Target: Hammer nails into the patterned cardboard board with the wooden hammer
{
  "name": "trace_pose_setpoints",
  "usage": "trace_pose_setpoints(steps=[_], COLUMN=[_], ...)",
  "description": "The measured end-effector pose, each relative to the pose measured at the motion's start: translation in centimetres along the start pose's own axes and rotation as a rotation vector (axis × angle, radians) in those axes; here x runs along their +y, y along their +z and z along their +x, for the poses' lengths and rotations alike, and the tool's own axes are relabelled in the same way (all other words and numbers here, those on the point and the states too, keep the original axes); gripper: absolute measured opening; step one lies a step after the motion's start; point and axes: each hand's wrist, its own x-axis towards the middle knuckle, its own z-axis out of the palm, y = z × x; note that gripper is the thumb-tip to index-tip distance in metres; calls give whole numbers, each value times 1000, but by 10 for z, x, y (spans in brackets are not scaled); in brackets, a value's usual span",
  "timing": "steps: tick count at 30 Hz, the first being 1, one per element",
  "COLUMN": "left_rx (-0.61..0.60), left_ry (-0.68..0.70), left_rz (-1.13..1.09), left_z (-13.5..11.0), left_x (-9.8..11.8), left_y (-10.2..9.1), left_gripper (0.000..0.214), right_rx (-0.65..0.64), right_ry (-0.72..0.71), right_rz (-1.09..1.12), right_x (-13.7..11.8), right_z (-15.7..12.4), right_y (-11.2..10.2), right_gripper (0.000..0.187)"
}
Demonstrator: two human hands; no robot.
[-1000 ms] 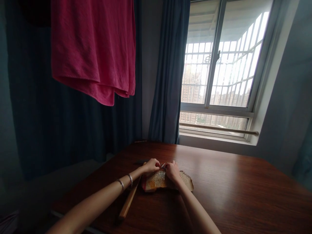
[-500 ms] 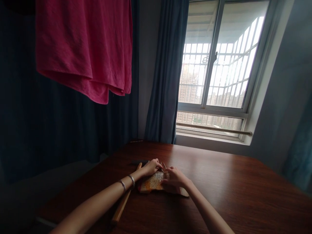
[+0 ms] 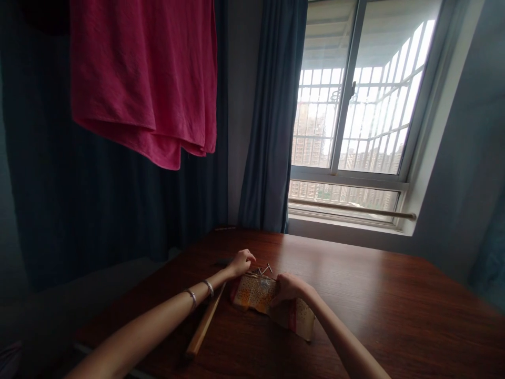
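A tan, dark-speckled patterned piece with orange blotches and reddish bands stands on the wooden table. My right hand grips it at its right part, thumb on the near face, fingers over the top edge. Several thin metal nails stick up at odd angles along or just behind that edge. My left hand is just above the piece's upper left corner, its fingers curled together; whatever they hold, if anything, is too small to make out. Below my left forearm lies a hammer with a wooden handle, its dark head partly hidden behind my left hand.
The brown table stretches to the window wall. A pink towel hangs at upper left before a dark blue curtain. Beyond stands a barred sliding window with another blue curtain beside it.
My left hand has drawn back left from the nails. My right hand has shifted slightly right, and the patterned piece's right end now hangs nearer me. The view has moved a little.
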Motion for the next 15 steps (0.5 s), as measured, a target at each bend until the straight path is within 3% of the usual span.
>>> trace_pose_setpoints(steps=[8,15], left_rx=[132,65], left_ry=[-100,-299], left_rz=[189,367], left_z=[-8,-34], left_x=[-13,1], left_y=[-21,-46], left_gripper=[27,16], right_rx=[60,285], right_ry=[-10,231], right_rz=[297,398], right_x=[5,55], right_z=[-13,-5], right_y=[-3,-19], right_gripper=[55,37])
